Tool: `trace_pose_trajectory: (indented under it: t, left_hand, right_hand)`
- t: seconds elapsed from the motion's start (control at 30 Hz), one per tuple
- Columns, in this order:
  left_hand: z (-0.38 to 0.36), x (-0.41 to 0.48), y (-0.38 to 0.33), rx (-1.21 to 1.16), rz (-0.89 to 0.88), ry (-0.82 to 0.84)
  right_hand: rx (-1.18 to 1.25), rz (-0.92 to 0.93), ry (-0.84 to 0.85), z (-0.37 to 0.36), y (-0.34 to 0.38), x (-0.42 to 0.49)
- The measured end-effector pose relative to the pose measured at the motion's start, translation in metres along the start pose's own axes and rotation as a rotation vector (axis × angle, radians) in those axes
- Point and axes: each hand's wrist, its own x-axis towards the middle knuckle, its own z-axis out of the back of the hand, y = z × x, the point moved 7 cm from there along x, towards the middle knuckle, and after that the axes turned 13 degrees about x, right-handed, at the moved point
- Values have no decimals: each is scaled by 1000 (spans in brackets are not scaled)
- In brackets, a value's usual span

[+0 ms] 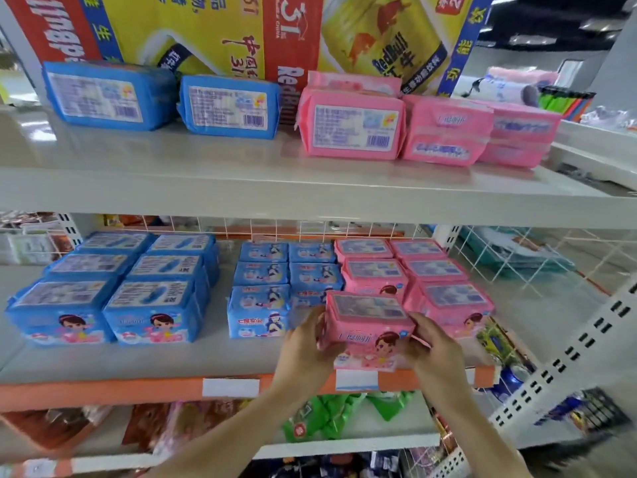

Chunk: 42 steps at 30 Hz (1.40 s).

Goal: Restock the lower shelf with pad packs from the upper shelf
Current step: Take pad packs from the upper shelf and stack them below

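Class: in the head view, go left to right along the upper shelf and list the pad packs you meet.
First blue pack → second blue pack → pink pack with barcode label → middle pink pack → rightmost pink pack.

Carton point(206, 29) behind the upper packs: cut off by the top edge.
Back labels on the blue packs point(227, 106): print too small to read.
Pink pack point(367, 331): ends covered by left hand point(306, 350) and right hand point(434, 346); fingertips hidden.
The pack hides the row front behind it.
Price tags point(230, 387): blurred, unreadable.
Green packets point(331, 415) below: smeared, tops hidden under the shelf lip.
Far-right goods point(565, 98): blurred, cannot tell what.
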Motion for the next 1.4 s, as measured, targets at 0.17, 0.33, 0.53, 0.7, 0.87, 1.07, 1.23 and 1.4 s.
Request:
trace_pose_trajectory:
  t: [0.17, 0.33, 0.53, 0.7, 0.87, 1.07, 1.23, 1.4]
  left_hand:
    - [-24, 5, 0, 63, 37, -54]
    - [-54, 17, 11, 22, 82, -70]
    - [-76, 23, 9, 46, 29, -115]
    - [-81, 29, 8, 62, 65, -148]
    - [-92, 41, 12, 49, 138, -128]
    - [-104, 41, 22, 44, 228, -167]
    - [-105, 52, 24, 136, 285, -222]
    - [-103, 63, 20, 173, 274, -232]
  right_hand:
    - [-84, 110, -10, 18, -15, 18]
    - [-39, 50, 27, 26, -34, 37]
    - [-161, 196, 49, 36, -48, 51]
    - [-258, 343, 42, 33, -47, 62]
    - [-320, 358, 11, 37, -54, 72]
    - [-417, 571, -151, 84, -39, 69]
    - [-631, 375, -35, 100, -74, 104]
    - [-603, 348, -44, 97, -91, 110]
